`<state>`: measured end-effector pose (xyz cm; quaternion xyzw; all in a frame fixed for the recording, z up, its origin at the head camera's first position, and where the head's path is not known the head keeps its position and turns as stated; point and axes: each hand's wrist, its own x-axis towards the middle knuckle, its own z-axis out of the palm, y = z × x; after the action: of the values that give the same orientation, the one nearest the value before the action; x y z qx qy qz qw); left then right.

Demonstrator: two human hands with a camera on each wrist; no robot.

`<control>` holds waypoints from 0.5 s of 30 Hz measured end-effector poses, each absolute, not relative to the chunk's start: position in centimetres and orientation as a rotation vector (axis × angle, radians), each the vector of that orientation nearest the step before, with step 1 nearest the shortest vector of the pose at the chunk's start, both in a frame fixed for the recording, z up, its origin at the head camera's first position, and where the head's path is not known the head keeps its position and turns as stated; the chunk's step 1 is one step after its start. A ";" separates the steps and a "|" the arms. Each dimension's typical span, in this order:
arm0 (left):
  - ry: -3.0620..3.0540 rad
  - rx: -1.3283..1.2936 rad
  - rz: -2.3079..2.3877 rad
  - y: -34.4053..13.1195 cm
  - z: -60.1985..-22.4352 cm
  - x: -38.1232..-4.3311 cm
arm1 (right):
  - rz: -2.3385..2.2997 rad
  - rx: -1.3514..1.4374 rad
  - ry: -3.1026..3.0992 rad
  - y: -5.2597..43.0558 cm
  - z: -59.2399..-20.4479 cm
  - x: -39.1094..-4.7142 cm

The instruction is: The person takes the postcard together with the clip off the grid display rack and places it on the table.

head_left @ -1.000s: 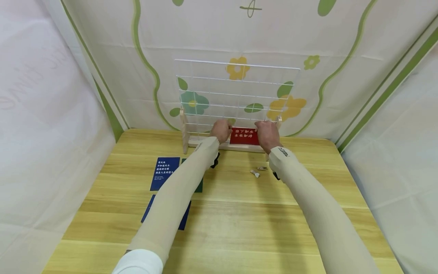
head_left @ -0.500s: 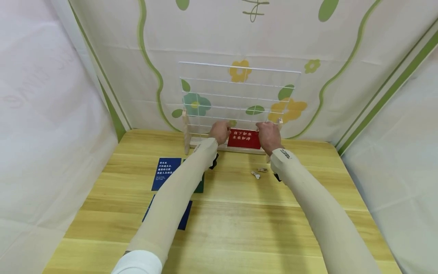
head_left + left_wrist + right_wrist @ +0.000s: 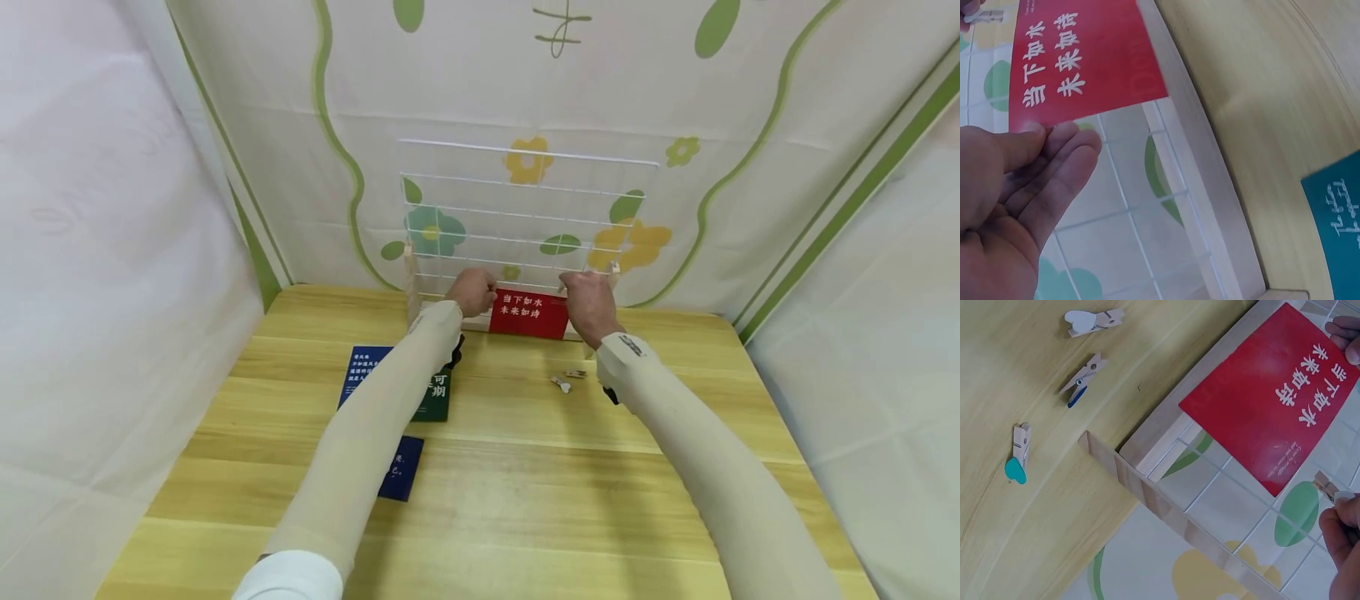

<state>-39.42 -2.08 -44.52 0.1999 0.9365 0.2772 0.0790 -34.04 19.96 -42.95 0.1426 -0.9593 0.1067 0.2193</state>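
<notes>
A red card with white writing stands upright against the lower part of a white wire grid rack. My left hand pinches the card's left edge between thumb and fingers, as the left wrist view shows closely. Near the card's upper right corner, my right hand pinches a small wooden clothespin with a white end. In the right wrist view that clothespin points toward the card's edge, with a gap between them.
Three clothespins lie before the rack: a white-heart clothespin, a blue-ended clothespin and a teal-heart clothespin. On the left lie a blue card, a green card and a dark blue card, partly under my left arm.
The red card and my left hand have shifted left along the rack, and the card sits slightly nearer me. My right hand has stayed near the same place. More of the green card shows.
</notes>
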 end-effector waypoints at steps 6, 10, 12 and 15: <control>2.705 0.607 0.847 -3.1 -44.6 -39.8 | 0.358 0.427 -2.614 20.5 -43.3 -33.8; 2.660 0.597 0.815 -3.7 -44.5 -40.0 | 0.362 0.436 -2.608 21.0 -43.4 -33.4; 2.634 0.585 0.807 -3.9 -44.2 -39.8 | 0.362 0.430 -2.617 21.3 -43.4 -33.2; 2.612 0.591 0.792 -4.2 -43.9 -39.7 | 0.389 0.410 -2.631 21.7 -43.3 -32.8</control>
<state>-39.67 -4.24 -43.94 0.2083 0.9212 0.2793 0.1734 -32.76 21.74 -43.34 0.1486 -0.9530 0.1407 0.2232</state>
